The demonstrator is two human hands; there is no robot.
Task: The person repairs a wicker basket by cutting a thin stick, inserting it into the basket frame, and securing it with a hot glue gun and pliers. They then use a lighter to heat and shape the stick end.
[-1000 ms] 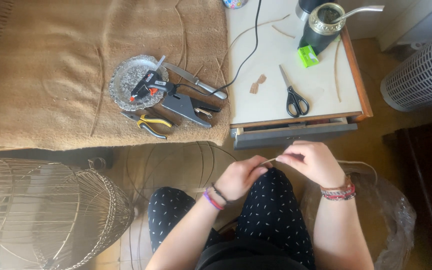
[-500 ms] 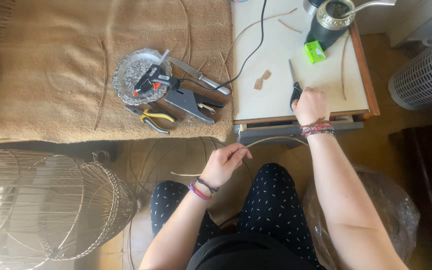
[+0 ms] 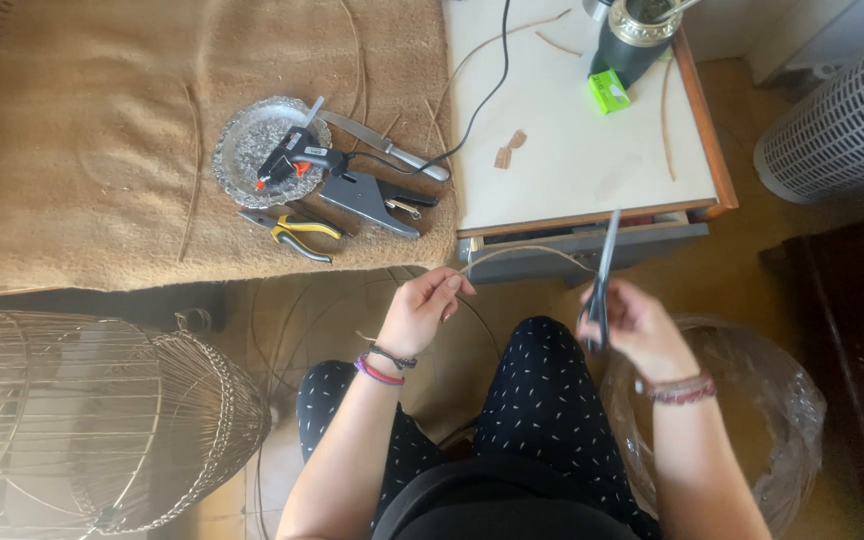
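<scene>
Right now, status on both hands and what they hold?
Left hand pinching thin tan reed strand. Right hand gripping black-handled scissors, blades up beside the strand. Nothing between them; white tabletop just beyond.

It looked like a room in a home used as a craft corner — a fringed woven rug [image 3: 102,120] covered the floor, strewn with a glue gun [image 3: 297,157] and pliers [image 3: 297,232]. A small bedside-style table [image 3: 572,120], a wire cage [image 3: 82,420] and a slatted white basket [image 3: 847,120] stood around — all household furnishings.
</scene>
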